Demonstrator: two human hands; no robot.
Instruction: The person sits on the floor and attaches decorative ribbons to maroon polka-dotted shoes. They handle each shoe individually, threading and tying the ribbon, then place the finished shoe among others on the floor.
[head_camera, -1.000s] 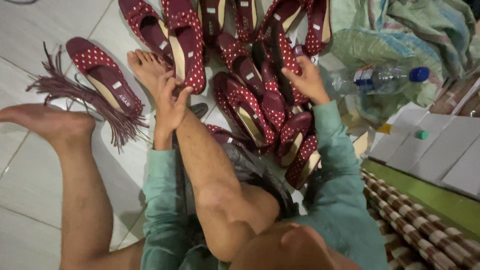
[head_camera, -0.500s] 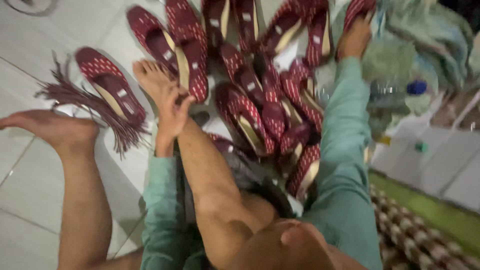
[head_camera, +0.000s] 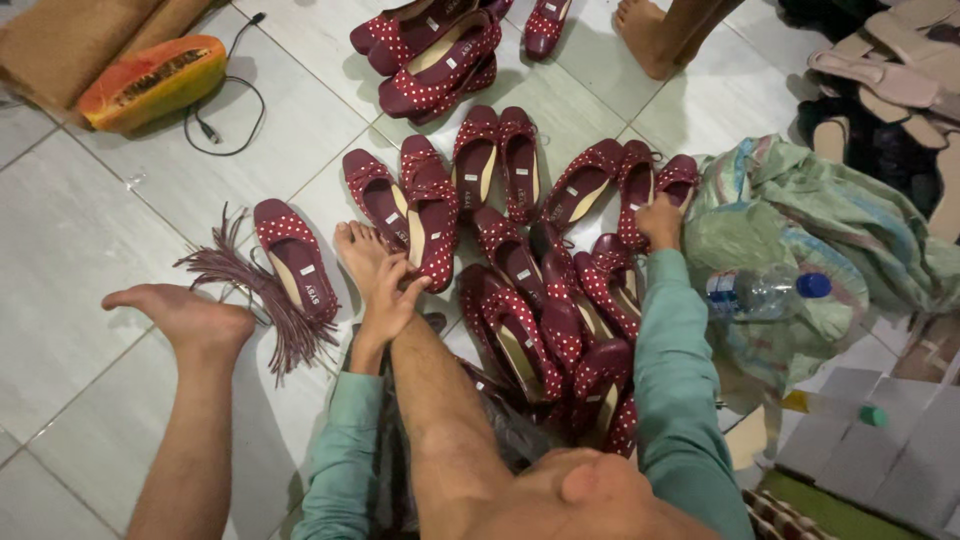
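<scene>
White tiled floor (head_camera: 90, 240) carries everything. Our right hand (head_camera: 660, 220) reaches forward, fingers closed on the heel of a maroon dotted flat shoe (head_camera: 636, 186) in the far row. Our left hand (head_camera: 392, 300) grips our own right foot (head_camera: 360, 256). Between both arms lies a pile of matching shoes (head_camera: 545, 330). A water bottle (head_camera: 762, 291) rests on a green sack (head_camera: 830, 225) to the right

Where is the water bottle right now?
In the head view, the water bottle lies on its side on the green sack, right of the pile of red dotted shoes and the right hand.
</scene>
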